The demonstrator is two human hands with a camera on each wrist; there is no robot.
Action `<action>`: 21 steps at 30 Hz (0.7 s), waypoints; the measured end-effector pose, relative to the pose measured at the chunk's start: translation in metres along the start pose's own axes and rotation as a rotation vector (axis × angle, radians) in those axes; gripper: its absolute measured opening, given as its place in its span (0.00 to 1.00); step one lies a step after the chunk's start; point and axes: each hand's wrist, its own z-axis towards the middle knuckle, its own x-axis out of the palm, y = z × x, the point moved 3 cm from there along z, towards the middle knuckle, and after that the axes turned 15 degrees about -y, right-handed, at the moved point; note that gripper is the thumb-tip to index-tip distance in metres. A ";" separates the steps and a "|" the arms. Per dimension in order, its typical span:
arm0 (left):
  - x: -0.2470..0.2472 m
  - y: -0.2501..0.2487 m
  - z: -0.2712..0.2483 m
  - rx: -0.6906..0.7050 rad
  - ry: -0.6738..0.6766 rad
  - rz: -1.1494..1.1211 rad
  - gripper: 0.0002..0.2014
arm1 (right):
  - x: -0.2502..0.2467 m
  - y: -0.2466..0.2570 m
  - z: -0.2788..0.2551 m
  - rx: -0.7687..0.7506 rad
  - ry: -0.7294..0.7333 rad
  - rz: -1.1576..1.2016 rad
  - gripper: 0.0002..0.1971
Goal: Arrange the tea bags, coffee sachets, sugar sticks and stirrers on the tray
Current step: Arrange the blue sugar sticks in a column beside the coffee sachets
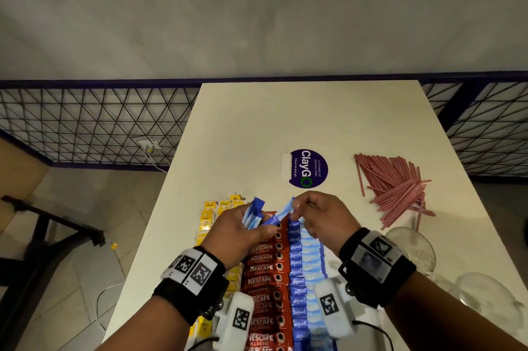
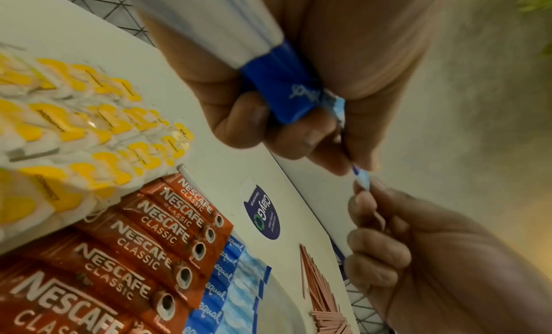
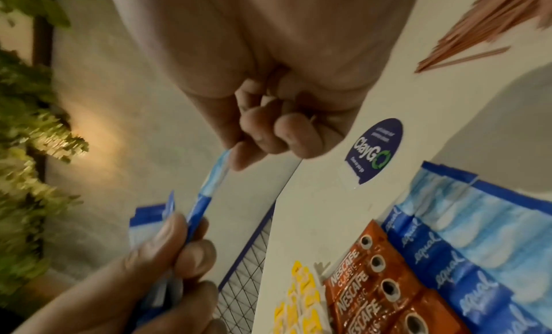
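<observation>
Above the desk (image 1: 257,122), the left hand (image 1: 237,230) grips a bunch of sugar sticks (image 1: 253,213); the right hand (image 1: 320,213) pinches one stick (image 1: 281,215) by its end. Stirrers (image 1: 397,187) lie at 2 o'clock; tea bags (image 1: 211,213), coffee sachets (image 1: 263,279) and more sticks line up below.

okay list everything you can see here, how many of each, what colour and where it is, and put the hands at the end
tea bags: many, yellow and white, leftmost row
coffee sachets: a dozen or so, red, overlapping row right of the tea bags
sugar sticks: many, blue, row right of the coffee sachets
bunch of sugar sticks: several, blue, held above the rows
single sugar stick: one, blue, between both hands
stirrers: a loose heap, red, far right of the table
sticker: one, dark blue, table centre
glasses: two, clear, near right
table: one, cream
left hand: grips the bunch
right hand: pinches the single stick's end
</observation>
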 end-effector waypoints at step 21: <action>-0.019 0.037 -0.001 -0.105 -0.144 0.051 0.05 | -0.037 -0.124 0.038 0.446 -0.333 -0.088 0.13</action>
